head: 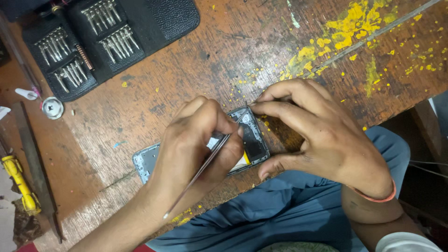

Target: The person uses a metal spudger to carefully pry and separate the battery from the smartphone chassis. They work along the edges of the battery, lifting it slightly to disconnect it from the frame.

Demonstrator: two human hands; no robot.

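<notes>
An opened phone (254, 140) lies face down on the worn wooden table (196, 60), its back removed and its dark insides showing. My left hand (196, 144) rests over the phone's middle and grips thin metal tweezers (205, 163), whose tip points up toward the phone's top corner. My right hand (317, 126) steadies the phone's top end, with fingertips pressed at its upper corner and the thumb under its lower edge. The phone's far end (144, 161) sticks out to the left of my left hand.
A black case of several small screwdriver bits (88, 42) lies open at the top left. A small round metal cap (52, 108) sits below it. A yellow tool (18, 182) lies at the left edge. Yellow paint splatter (345, 32) marks the table's top right.
</notes>
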